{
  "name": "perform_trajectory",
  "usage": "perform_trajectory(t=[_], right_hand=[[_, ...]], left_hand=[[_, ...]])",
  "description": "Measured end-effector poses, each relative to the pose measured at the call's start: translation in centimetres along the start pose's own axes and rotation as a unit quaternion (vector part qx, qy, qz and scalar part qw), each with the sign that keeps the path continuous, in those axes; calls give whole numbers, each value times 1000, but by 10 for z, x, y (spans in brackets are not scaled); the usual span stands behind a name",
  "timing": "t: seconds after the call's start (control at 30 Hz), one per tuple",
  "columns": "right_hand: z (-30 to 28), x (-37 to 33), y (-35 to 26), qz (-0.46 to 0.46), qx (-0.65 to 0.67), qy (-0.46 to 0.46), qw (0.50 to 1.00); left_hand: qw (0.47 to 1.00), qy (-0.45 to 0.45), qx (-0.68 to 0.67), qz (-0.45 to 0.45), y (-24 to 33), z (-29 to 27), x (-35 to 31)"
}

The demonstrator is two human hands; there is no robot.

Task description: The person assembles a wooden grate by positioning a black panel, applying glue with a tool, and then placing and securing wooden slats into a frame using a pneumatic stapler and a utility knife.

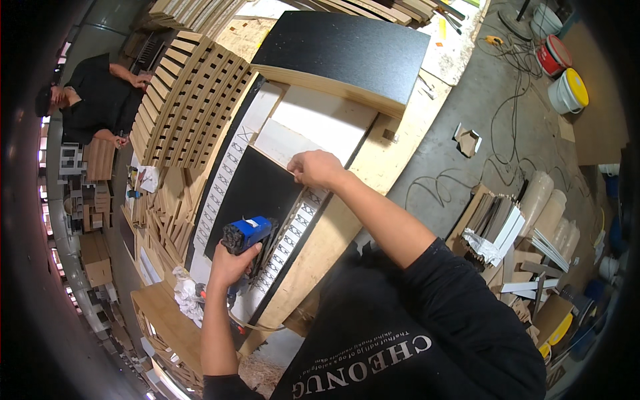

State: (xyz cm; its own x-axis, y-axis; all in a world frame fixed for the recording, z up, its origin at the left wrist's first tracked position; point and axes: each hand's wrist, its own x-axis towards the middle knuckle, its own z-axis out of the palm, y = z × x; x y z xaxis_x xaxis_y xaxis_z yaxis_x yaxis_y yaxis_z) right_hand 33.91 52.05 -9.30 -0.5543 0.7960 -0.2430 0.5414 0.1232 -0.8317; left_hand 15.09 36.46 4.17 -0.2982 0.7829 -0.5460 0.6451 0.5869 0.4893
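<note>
My left hand (pixel 230 267) is wrapped round the handle of a blue and black nail gun (pixel 248 233), held over the near part of a long panel frame. In the frame lies a black panel (pixel 260 181), bordered on both sides by white strips (pixel 220 180) with printed crossed patterns. My right hand (pixel 317 169) reaches across to the black panel's far edge, by a white board (pixel 283 139). Its thumb and fingers are pressed together there; what lies between them is hidden. Beyond, a black-topped wooden piece (pixel 340 57) rests across the frame.
Slotted wooden pieces (pixel 200 100) are stacked at the left, where a person in black (pixel 97 100) stands. The wooden workbench (pixel 383 157) runs under the frame. Cables (pixel 510 100), buckets (pixel 567 93) and bundled strips (pixel 497 227) are on the floor at right.
</note>
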Motion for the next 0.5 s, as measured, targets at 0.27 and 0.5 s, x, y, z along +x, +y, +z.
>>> perform_trajectory(t=[0.27,0.5], right_hand=[[3,6,3,-4,-5,2,1000],[-13,-5,10,-24,152,41,987]], left_hand=[[999,-6,42,22,-1,1,3],[983,22,-181,38,-2,-8,-5]])
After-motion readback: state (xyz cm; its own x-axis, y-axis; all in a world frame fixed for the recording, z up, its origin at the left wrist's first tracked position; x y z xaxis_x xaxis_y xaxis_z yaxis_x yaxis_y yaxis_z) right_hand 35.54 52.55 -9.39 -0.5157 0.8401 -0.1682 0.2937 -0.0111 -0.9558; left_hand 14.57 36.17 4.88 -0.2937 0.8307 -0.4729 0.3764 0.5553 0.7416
